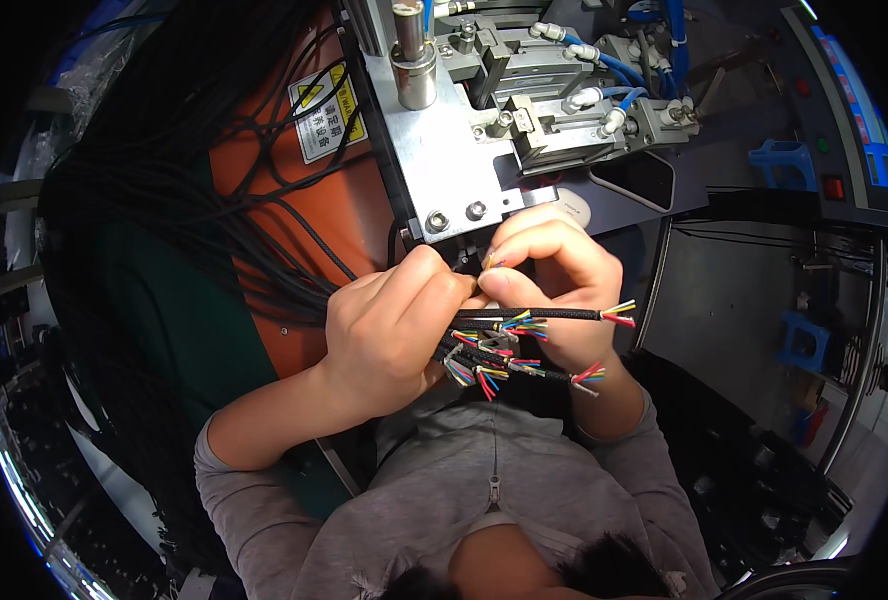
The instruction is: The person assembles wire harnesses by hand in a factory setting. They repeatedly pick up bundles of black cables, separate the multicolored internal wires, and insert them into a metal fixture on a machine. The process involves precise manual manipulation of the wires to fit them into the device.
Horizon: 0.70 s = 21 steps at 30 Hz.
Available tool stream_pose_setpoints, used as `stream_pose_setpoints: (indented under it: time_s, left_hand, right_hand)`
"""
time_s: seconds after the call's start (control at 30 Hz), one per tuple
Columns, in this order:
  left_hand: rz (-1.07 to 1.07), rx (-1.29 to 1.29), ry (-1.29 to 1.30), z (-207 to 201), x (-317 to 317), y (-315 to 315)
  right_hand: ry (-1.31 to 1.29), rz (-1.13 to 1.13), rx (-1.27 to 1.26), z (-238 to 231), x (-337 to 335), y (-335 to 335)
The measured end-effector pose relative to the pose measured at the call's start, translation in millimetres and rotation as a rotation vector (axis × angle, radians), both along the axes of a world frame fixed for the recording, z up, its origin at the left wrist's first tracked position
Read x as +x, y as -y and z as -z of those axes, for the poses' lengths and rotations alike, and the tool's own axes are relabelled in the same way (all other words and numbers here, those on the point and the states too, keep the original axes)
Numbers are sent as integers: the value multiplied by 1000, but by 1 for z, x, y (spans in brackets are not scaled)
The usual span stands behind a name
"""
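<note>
Cables (524, 315): black sheathed bundle w/ stripped coloured wire ends, held at chest ht just below metal fixture (464, 130). L hand (389, 335) fist closed round bundle. R hand (554, 275) thumb+finger pinched shut on single wire tip. Risk: thin wire slips from pinch, or loose ends tangle/snag since many splay out together. Containers: none seen.

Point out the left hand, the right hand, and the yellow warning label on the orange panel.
left hand (394, 330), head view, on the back of the hand.
right hand (554, 270), head view, on the curled knuckles.
yellow warning label (326, 112), head view, on the label's middle.
</note>
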<state>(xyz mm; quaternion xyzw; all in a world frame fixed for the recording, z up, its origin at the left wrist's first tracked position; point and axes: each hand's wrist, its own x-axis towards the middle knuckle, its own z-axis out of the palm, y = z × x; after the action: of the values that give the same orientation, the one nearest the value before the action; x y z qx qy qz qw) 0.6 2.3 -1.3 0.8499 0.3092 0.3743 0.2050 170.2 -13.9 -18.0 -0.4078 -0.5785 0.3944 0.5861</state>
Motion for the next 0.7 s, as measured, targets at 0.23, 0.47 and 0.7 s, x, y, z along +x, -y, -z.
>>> stream_pose_setpoints:
  time_s: [0.23,0.47,0.7]
  left_hand:
    - [4,86,-108,1,-1,0]
    - [-25,112,-58,3,-1,1]
    - [-91,160,-165,2,-2,3]
  right_hand:
    - [134,-29,-66,-18,13,3]
    - [-253,16,-222,-10,-10,10]
    - [387,227,283,-3,-7,5]
